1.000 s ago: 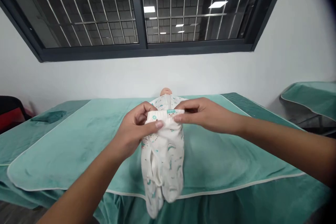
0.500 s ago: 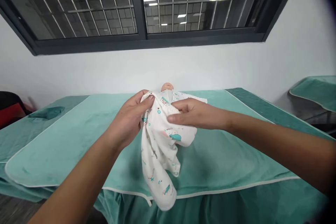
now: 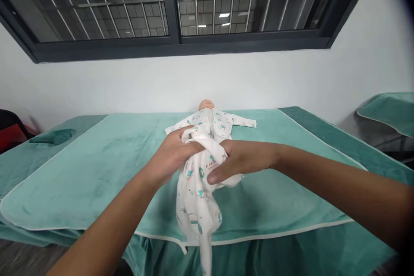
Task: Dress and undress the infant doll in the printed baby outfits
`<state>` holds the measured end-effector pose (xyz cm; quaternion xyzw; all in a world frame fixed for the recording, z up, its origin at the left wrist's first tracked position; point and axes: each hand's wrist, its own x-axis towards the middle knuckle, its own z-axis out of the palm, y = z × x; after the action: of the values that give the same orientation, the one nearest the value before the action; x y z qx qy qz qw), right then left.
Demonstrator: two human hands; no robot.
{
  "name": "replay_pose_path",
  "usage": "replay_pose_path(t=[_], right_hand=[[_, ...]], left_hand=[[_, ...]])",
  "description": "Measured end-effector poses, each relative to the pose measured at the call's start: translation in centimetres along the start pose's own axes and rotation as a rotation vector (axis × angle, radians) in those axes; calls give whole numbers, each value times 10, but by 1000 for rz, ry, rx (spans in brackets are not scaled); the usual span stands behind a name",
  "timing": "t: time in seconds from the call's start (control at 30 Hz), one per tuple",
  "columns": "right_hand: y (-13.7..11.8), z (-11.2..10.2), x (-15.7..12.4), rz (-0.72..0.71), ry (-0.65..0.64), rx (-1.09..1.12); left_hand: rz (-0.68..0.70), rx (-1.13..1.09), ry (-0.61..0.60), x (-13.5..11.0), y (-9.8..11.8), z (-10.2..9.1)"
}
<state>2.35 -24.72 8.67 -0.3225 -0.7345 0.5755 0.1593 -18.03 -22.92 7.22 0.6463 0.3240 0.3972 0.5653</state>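
A baby doll (image 3: 211, 120) in a white printed top lies on its back at the far side of the table, head toward the wall. Both my hands hold a pair of white printed baby trousers (image 3: 197, 194) above the table, in front of the doll. My left hand (image 3: 173, 155) is closed on the bunched upper part from the left. From the right, my right hand (image 3: 239, 159) grips the same bunch with curled fingers. The trouser legs hang down past the table's near edge.
A light green towel (image 3: 80, 168) with white piping covers a darker green table cover (image 3: 310, 125). A folded green cloth (image 3: 53, 136) lies at the far left. Something red and black (image 3: 9, 131) stands by the left wall. Another green-covered table (image 3: 388, 110) is at right.
The trousers, held flat by the waistband a second ago, are now gathered into a bunch between my hands. My hands have come closer together, and the doll's top shows behind them.
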Motion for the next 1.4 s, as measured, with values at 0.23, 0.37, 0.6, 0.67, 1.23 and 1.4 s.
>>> replay_pose_path(t=[0.23, 0.37, 0.6, 0.67, 1.23, 1.4], right_hand=[[7, -13, 7, -125, 360, 220], [28, -7, 11, -133, 430, 477], [46, 10, 15, -6, 131, 480], [44, 6, 16, -99, 287, 503], [83, 2, 11, -230, 522, 743], [106, 11, -10, -88, 422, 638]], left_hand=[[-195, -51, -328, -5, -15, -16], [-172, -115, -211, -3, -20, -19], [-100, -362, 56, 4, -39, -5], [-132, -386, -14, 2, -45, -6], [-258, -430, -88, -2, -78, 6], [-419, -123, -449, -10, -77, 14]])
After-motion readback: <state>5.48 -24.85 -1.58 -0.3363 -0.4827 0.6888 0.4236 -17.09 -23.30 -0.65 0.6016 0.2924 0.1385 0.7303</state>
